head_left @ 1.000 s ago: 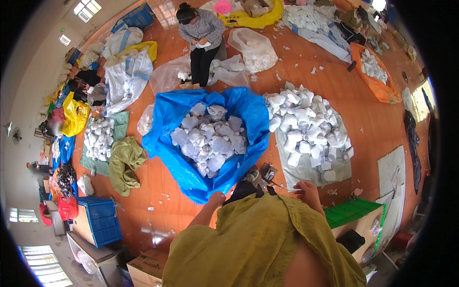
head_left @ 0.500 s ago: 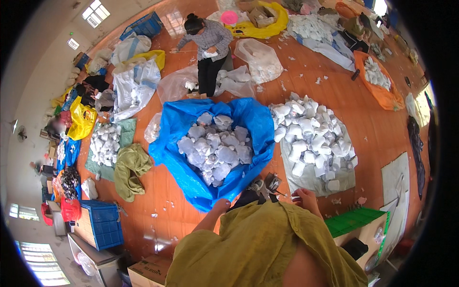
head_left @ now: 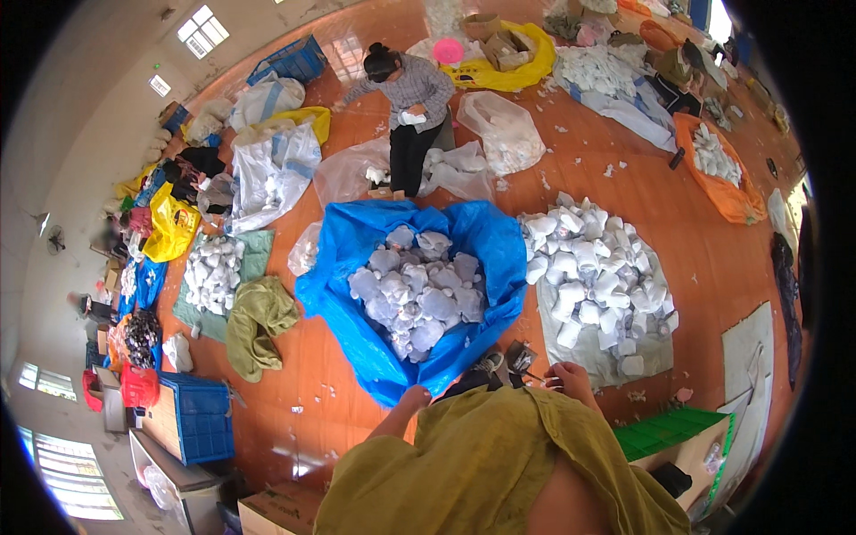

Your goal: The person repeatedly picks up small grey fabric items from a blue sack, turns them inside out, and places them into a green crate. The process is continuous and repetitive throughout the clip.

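Note:
My left hand (head_left: 413, 399) hangs at the near edge of a big blue plastic sheet (head_left: 334, 267), its fingers too foreshortened to read. Whether it touches the sheet cannot be made out. Gathered up around its rim, the sheet holds a heap of pale grey-white, rounded cloth-like pieces (head_left: 419, 294). To the right, my right hand (head_left: 571, 381) hangs with fingers apart and loosely bent, nothing visible in them. Just beyond it, similar white pieces (head_left: 597, 267) lie piled on a grey-green sheet (head_left: 646, 361). A small dark box-like object (head_left: 520, 357) stands between my hands, beside my shoe (head_left: 489, 361).
Across the blue sheet a co-worker (head_left: 406, 102) sits holding a white piece, near a clear bag (head_left: 504, 134). An olive cloth (head_left: 259, 325) and another white pile (head_left: 214, 272) lie left. A blue crate (head_left: 196, 419) and a green-topped box (head_left: 673, 432) flank me.
The whole scene has shifted slightly down and to the right in view. My hands have stayed nearly where they were. The blue sheet and piles look unchanged.

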`<action>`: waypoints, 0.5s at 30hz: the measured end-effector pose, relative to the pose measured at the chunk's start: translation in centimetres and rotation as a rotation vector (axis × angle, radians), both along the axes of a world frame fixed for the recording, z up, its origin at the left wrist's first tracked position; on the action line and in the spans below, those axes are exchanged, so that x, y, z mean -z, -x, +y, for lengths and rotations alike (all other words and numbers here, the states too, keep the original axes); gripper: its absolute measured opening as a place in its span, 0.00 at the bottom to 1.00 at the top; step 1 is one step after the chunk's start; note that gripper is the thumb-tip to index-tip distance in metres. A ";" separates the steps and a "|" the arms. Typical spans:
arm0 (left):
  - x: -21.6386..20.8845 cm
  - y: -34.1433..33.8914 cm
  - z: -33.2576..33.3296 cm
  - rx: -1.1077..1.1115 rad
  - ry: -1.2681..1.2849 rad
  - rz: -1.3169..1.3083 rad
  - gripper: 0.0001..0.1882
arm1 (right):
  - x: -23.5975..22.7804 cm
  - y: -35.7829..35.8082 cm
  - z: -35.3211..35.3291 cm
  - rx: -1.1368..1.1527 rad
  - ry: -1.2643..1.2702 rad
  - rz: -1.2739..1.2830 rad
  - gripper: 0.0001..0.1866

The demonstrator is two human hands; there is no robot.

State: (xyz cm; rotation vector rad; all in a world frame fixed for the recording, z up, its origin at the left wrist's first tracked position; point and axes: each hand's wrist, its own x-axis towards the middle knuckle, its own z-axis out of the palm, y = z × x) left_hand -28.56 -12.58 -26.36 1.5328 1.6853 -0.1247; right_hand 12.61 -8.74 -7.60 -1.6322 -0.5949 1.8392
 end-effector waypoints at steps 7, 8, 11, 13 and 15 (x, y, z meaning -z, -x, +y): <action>1.0 1.2 -0.9 0.019 0.055 0.060 0.12 | 0.0 0.3 -0.2 -0.011 -0.027 0.000 0.12; 1.7 1.3 -1.2 0.019 0.034 0.035 0.11 | -0.3 0.4 0.1 -0.014 -0.029 -0.015 0.12; 2.5 2.7 -1.1 0.010 -0.007 0.005 0.11 | 0.1 0.8 0.0 -0.008 -0.018 -0.014 0.12; 1.9 2.0 -1.0 0.016 0.016 -0.003 0.11 | 0.5 0.5 -0.5 0.005 0.002 -0.016 0.12; 1.7 1.7 -0.8 0.029 0.007 0.016 0.11 | 0.6 0.3 -0.9 0.018 0.020 -0.004 0.12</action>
